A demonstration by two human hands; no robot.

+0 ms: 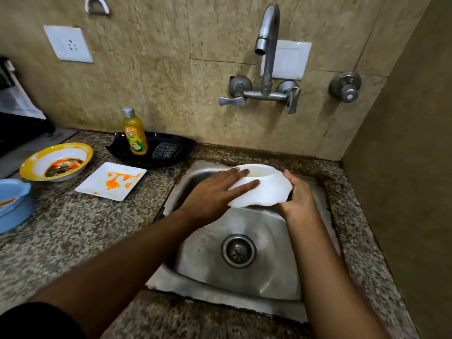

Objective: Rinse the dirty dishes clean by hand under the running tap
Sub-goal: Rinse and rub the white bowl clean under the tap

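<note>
A white bowl [264,189] is held tilted over the steel sink [244,280], below the tap [267,33]. My left hand [215,194] lies flat across its left side, fingers spread over the rim. My right hand [299,196] grips its right edge from below. No water stream is visible from the spout. On the counter to the left lie a white square plate [111,181] smeared with orange sauce, a yellow-rimmed bowl [56,161] with food residue, and a blue bowl [13,204] with orange residue.
A black tray [171,152] behind the plate holds a yellow dish-soap bottle [134,133] and a scrub pad [163,150]. Tap handles [292,99] stick out from the wall. A brown wall [403,167] closes the right side. The sink drain [238,250] is uncovered.
</note>
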